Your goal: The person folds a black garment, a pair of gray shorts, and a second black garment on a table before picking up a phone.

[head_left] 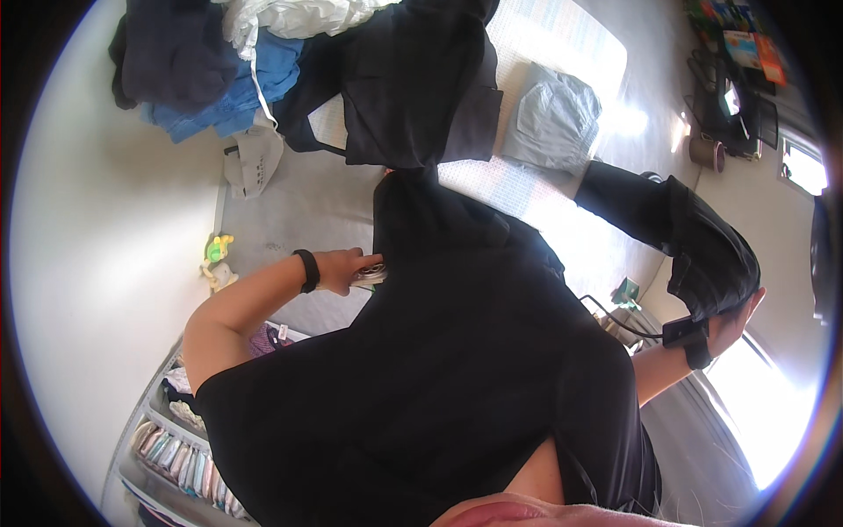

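On the right, my right hand (738, 318) is raised out to the side with a black garment (711, 241). The garment hangs in a bent length from this hand toward the bed; cloth covers much of the hand. My left hand (338, 270) is by the left edge of the black clothing at my waist, fingers bent together. A small pale object shows beneath its fingers, too little of it to name. Across the bed (562, 35) lie more black clothes (413, 88) and a folded light grey garment (553, 119).
Dark, blue and white clothes (176, 61) are heaped at the far left. Below them a grey bag (255, 162) rests by the wall, near small toys (218, 250). Drawers with folded clothes (184, 465) stand at lower left. A brown pot (707, 152) is at far right.
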Available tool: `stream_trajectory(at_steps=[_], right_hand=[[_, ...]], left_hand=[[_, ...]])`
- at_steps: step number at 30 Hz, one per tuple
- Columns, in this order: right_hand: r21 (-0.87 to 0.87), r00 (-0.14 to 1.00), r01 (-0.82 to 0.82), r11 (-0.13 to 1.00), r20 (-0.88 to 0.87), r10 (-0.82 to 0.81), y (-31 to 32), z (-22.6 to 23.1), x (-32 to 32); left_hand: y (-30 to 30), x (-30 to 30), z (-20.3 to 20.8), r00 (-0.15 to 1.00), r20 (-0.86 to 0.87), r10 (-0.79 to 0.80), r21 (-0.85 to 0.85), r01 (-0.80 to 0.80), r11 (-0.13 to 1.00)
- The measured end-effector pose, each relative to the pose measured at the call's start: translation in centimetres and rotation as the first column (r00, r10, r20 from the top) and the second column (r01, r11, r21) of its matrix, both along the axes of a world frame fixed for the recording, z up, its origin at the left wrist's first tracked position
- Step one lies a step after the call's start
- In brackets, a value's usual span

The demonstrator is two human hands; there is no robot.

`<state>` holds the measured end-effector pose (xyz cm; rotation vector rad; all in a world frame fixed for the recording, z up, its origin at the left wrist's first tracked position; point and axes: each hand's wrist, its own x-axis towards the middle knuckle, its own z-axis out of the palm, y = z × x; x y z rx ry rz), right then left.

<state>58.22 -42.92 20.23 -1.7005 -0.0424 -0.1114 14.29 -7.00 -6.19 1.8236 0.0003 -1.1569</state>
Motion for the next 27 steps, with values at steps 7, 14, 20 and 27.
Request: stream_trajectory(at_steps=[7,14,20,27], right_hand=[[-0.399,0.945,-0.056,0.915,0.275,0.178,-0.6,-1.5,0.0],[-0.298,0.963,-0.022,0.954,0.248,0.1,-0.1,-2.1,-0.7],[0.113,0.999,0.03,0.993,-0.046,-0.025,3.0,-1.7,-1.6],[0.229,0.994,-0.066,0.971,-0.071,0.085,1.3,-2.6,-1.4]], left_hand=[[1.9,2.1,2.4,0.971,0.232,0.049,-0.002,-0.05,0.999],[1.1,1.4,1.2,0.996,0.087,-0.019,-0.059,0.024,0.998],[2.2,4.6,-0.2,0.967,0.112,-0.229,0.08,0.221,0.972],[2.3,6.5,1.7,0.999,0.014,-0.052,0.255,0.047,0.966]])
